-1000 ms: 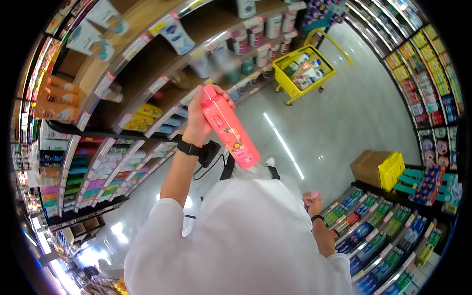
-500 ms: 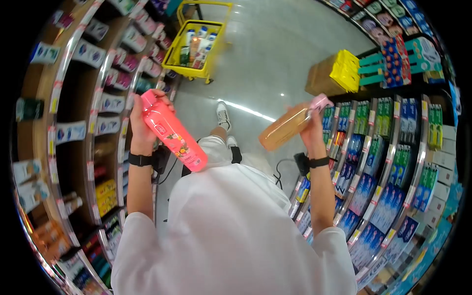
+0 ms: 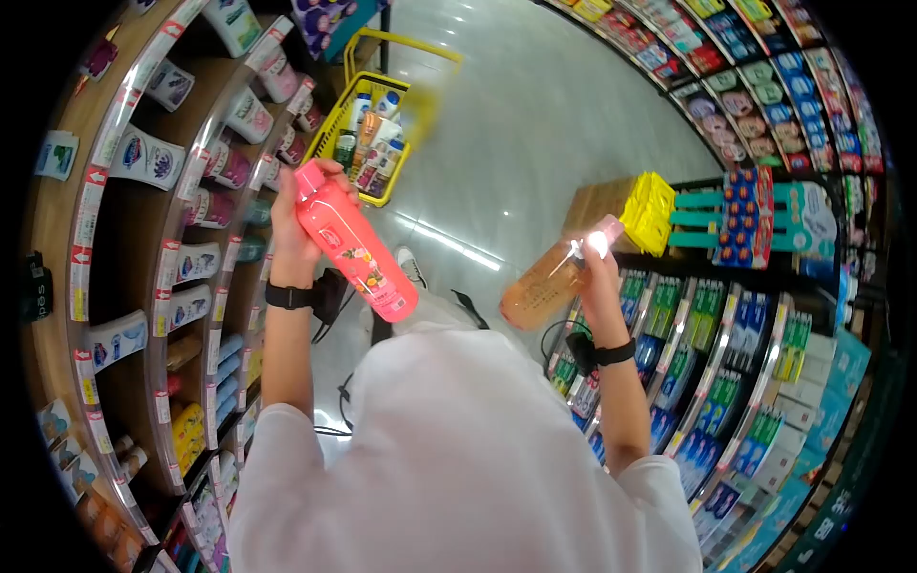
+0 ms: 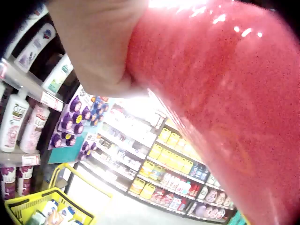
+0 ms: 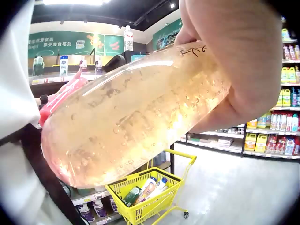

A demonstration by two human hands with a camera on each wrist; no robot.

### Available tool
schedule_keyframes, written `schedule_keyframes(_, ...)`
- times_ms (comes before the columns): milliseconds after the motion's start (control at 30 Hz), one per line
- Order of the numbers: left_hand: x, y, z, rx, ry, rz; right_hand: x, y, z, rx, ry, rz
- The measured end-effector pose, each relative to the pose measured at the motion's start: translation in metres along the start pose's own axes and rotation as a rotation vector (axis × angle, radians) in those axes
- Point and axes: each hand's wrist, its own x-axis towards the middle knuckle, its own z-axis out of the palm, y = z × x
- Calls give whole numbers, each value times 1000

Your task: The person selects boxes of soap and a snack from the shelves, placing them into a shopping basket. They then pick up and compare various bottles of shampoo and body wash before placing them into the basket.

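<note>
In the head view my left hand [image 3: 292, 229] grips a coral-pink bottle [image 3: 355, 250] near its cap, fingers wrapped behind it. The bottle slants down toward my shirt, its printed front with fruit pictures facing up; its pink body fills much of the left wrist view. Opposite it, my right hand [image 3: 599, 286] holds a see-through amber bottle [image 3: 543, 285] with a pale pink top, gripped at the top end and tilted. Bubbles show in the amber liquid in the right wrist view. Both bottles are held in front of my body, apart from each other.
A yellow wheeled basket [image 5: 140, 208] with several bottles in it stands ahead on the left. Shelves of body-wash bottles [image 3: 145, 158] run along my left. Toothpaste boxes [image 3: 712, 387] fill the right shelves, with a cardboard box [image 3: 594, 212] on the floor beyond them.
My right hand has come up from beside my body, bringing the amber bottle opposite the pink one. The head view has turned right, so the basket now appears farther left.
</note>
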Motion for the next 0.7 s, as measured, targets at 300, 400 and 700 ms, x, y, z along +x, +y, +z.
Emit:
schedule_keyframes(300, -29, -30, -170, 597, 703, 62, 102, 0, 20, -393, -241, 141)
schedule_keyframes(400, -92, -59, -173, 1148, 816, -254, 137, 18, 29, -720, -404, 83)
schedule_keyframes(700, -279, -165, -125, 961, 917, -1018, 293, 99, 99, -584, -549, 186)
